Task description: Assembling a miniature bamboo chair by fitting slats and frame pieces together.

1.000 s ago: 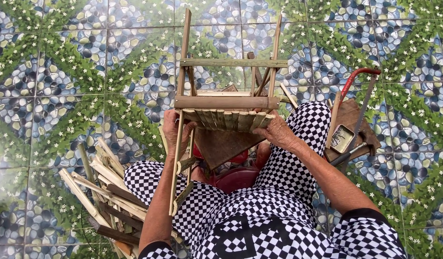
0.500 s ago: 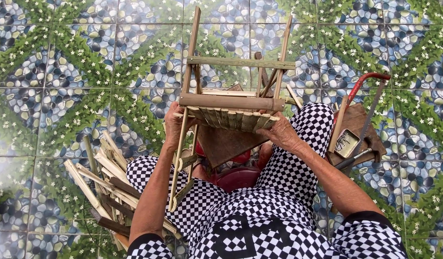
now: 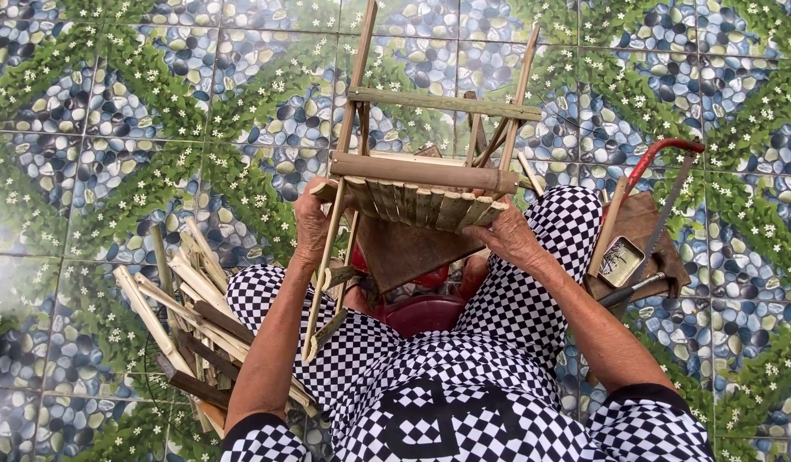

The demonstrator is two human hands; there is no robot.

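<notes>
Small bamboo chair frame (image 3: 421, 184), unfinished, held tipped over the lap of a seated person in checkered clothing, its slatted seat facing the camera and its legs pointing away over the tiled floor (image 3: 113, 103); this tilt appears to bring the seat slats within easy reach and sight. Left hand (image 3: 311, 224): grip closed around the frame's left edge where the first slat meets the side rail, seemingly steadying the piece. Right hand (image 3: 511, 235): fingers curled under the right end of the slat row, bracing it from below (palm hidden, so how tightly it clasps cannot be told). Bundle of split bamboo strips (image 3: 186, 316): lying on the floor just beside the left knee, likely kept there as stock within arm's reach. Red-handled bow saw (image 3: 660, 201): resting across a brown wooden board (image 3: 643, 235) near the right knee, together with a small flat tin (image 3: 622, 261) and a dark-handled tool (image 3: 635, 291). Red stool (image 3: 421, 312): partly visible beneath the frame, between the knees.
</notes>
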